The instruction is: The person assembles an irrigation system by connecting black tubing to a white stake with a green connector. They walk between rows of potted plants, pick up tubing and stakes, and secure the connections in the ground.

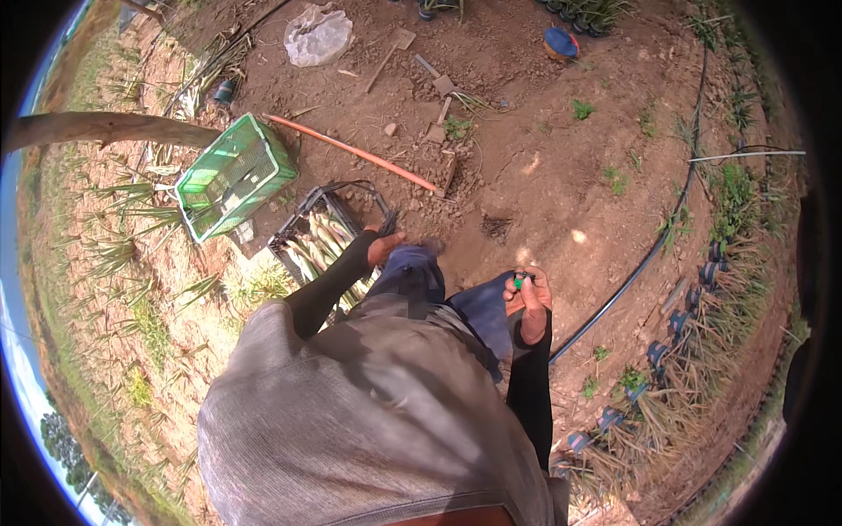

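Note:
I look down over my grey shirt and blue trousers onto bare brown soil. My right hand (pixel 529 300), in a black sleeve, is raised at my right side and closed around a small green and black object (pixel 523 280). My left hand (pixel 383 246) reaches forward and left over a black crate (pixel 303 216) filled with pale green plant stalks (pixel 323 241). Its fingers look loosely curled, and I cannot make out whether it holds anything.
A green plastic basket (pixel 232 175) lies tilted left of the black crate. An orange pipe (pixel 351 151) crosses the soil ahead. A black hose (pixel 653 250) curves on the right beside seedlings in small blue pots (pixel 680 324). A white bag (pixel 317 37) and hand tools (pixel 392 51) lie farther away.

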### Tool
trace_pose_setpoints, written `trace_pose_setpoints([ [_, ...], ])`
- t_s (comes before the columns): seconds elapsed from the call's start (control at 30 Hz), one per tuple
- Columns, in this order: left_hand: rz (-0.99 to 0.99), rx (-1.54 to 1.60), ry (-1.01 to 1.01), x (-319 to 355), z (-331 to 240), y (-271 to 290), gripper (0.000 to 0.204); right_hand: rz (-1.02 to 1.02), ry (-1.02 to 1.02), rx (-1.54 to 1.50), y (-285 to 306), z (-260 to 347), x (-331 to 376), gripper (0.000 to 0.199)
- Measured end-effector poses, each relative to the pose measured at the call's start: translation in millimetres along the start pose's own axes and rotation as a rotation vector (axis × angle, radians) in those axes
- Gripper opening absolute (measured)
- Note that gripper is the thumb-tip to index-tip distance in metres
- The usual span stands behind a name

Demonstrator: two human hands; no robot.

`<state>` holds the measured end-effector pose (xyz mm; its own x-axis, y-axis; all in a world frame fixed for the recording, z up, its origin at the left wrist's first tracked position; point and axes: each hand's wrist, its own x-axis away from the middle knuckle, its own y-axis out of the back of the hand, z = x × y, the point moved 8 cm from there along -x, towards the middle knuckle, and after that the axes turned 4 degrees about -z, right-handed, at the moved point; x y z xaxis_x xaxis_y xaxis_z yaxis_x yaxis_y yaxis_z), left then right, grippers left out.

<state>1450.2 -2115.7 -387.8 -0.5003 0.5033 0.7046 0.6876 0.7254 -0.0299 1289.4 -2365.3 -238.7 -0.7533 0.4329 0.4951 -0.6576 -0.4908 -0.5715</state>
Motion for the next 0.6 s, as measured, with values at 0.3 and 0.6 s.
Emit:
trace_pose_setpoints([
  [0.3, -0.415, 0.518, -0.023, 45.4, 17.7, 85.4, 0.026, 0.233, -0.201, 0.269, -54.1, -52.7, -85.7, 0.017],
  [0.6, -0.490, 0.607, -0.322, 90.8, -69.6, 124.7, 0.028, 0.723, -0.440, 0.537, -231.0, -126.7, -120.0, 0.021],
])
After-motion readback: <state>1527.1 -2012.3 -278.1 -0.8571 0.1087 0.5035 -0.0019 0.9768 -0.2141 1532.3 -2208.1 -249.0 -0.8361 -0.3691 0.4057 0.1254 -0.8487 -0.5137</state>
